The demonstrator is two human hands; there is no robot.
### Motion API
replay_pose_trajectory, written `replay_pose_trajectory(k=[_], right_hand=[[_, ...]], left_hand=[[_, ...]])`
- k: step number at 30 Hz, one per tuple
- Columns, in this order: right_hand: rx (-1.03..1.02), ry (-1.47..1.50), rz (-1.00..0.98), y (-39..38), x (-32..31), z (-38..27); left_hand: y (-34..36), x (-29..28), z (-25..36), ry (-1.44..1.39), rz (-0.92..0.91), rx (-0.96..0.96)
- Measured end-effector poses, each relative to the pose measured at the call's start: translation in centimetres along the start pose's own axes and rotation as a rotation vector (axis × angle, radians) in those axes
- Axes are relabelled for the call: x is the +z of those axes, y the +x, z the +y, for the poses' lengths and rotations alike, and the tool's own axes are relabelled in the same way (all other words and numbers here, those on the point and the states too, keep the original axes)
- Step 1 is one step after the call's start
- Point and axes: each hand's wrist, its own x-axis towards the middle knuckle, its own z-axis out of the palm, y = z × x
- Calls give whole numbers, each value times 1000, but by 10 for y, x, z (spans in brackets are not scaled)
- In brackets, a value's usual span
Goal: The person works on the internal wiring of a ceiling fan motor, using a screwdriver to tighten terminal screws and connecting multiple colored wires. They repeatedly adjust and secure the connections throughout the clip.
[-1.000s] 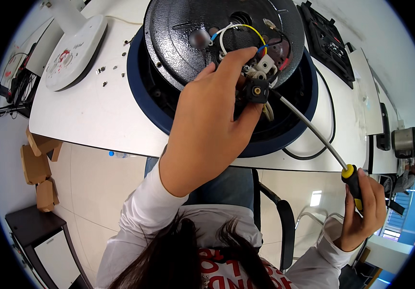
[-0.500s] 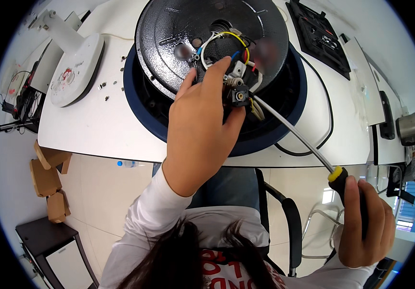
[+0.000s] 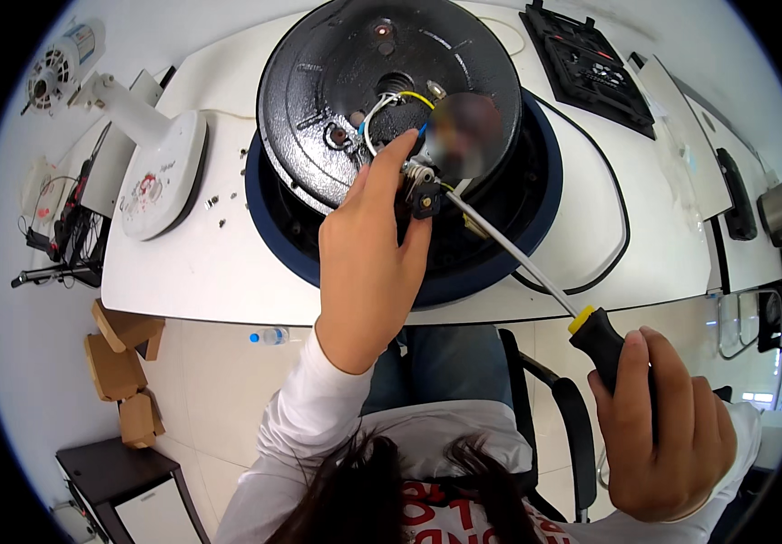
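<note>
White walls surround a white-topped table (image 3: 182, 281), with cardboard boxes (image 3: 119, 367) and a dark cabinet (image 3: 119, 458) on the floor at the left. On the table's left side stands a white pedestal base (image 3: 164, 177) with a red print, and small metal fasteners (image 3: 214, 201) lie just right of it.

Rightward, the left hand (image 3: 366, 263) reaches over the middle, its thumb and index finger closed around a black control block (image 3: 425, 201) with a brass-coloured centre. That block sits over the near edge of a glossy black metal dish (image 3: 309, 127), which rests tilted in a navy round shell (image 3: 547, 186). White and yellow wires (image 3: 373, 122) loop across the dish.

I judge the dish rigid, fairly heavy and slick, best taken by its rim. The block looks light and stiff, safest pinched by its sides; the wires seem soft, their joints easily strained.

Farther right, the right hand (image 3: 668, 435) wraps its fingers around the handle of a long screwdriver (image 3: 595, 340). Its shaft points left to the block; whether the tip is seated I cannot tell. The handle should give the surest hold. Beyond are a black cable (image 3: 627, 218) and, on the far right, an open tool case (image 3: 625, 111).
</note>
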Motion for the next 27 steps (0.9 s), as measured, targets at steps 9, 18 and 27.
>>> replay_pose_trajectory(k=[9, 18, 27], right_hand=[[37, 154, 106, -1, 28, 15], [174, 350, 63, -17, 47, 31], [263, 562, 105, -37, 73, 45]], left_hand=[[0, -1, 12, 48, 15, -63], [0, -1, 3, -59, -46, -151], [1, -2, 4, -118, -59, -219]])
